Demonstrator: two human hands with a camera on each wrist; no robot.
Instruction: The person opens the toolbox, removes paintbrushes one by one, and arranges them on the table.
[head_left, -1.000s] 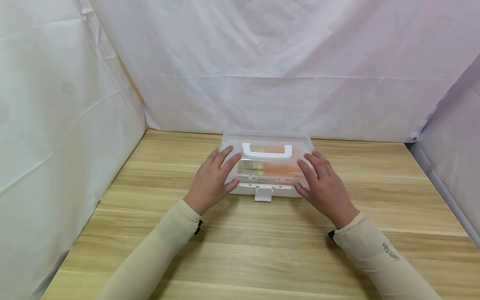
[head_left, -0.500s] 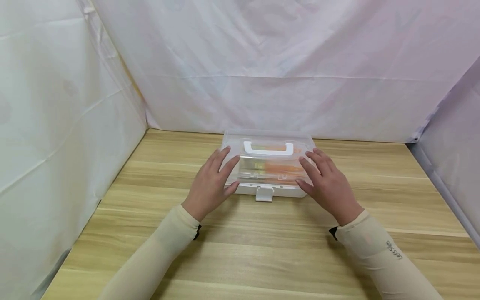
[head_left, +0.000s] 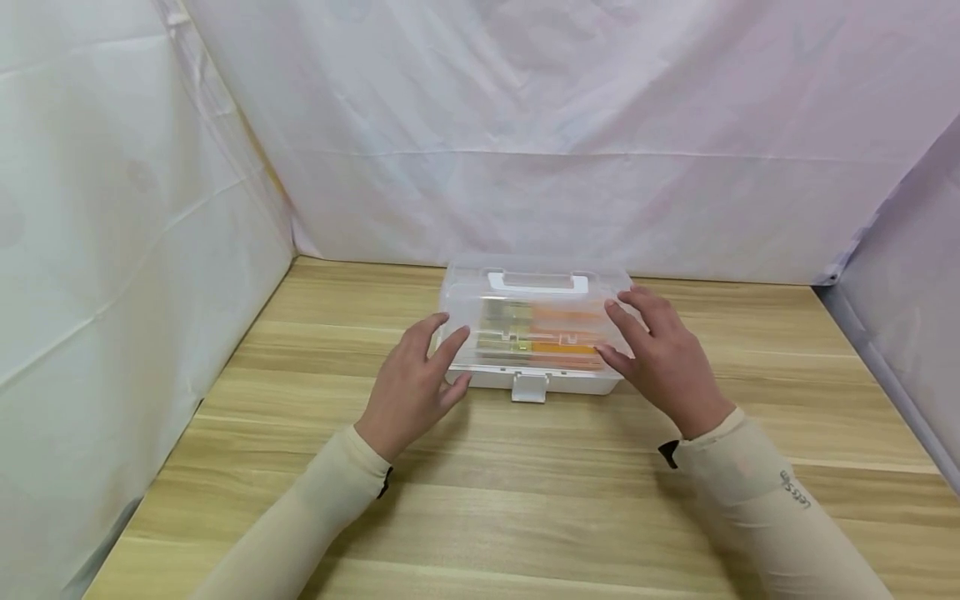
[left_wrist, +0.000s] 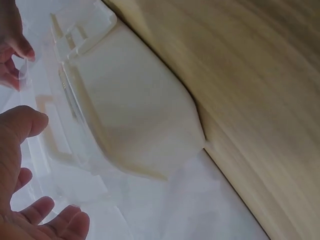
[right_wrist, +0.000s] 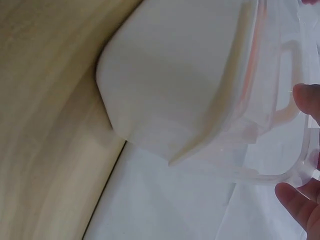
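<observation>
A storage box stands at the back of the table, with a white base [head_left: 577, 384], a clear lid [head_left: 463, 292] and a white carry handle [head_left: 537, 286]. Its front latch [head_left: 529, 387] hangs down. The lid is tilted up from the base at the front. Through it show several paintbrushes [head_left: 562, 348] with orange handles and gold-coloured ferrules. My right hand [head_left: 667, 362] pinches the lid's right front corner; in the right wrist view the thumb and fingers meet its clear rim [right_wrist: 272, 178]. My left hand [head_left: 408, 387] hovers at the lid's left front, fingers spread and bent, holding nothing.
White cloth walls [head_left: 570, 200] enclose the wooden tabletop [head_left: 510, 500] at the back and left. The box's back edge sits close to the rear cloth. A grey strip [head_left: 877, 358] runs along the right edge of the table.
The lid's front edge and handle have risen and tilted backward. My left hand has drawn back slightly, left and toward me. My right hand has shifted slightly right with the lid corner.
</observation>
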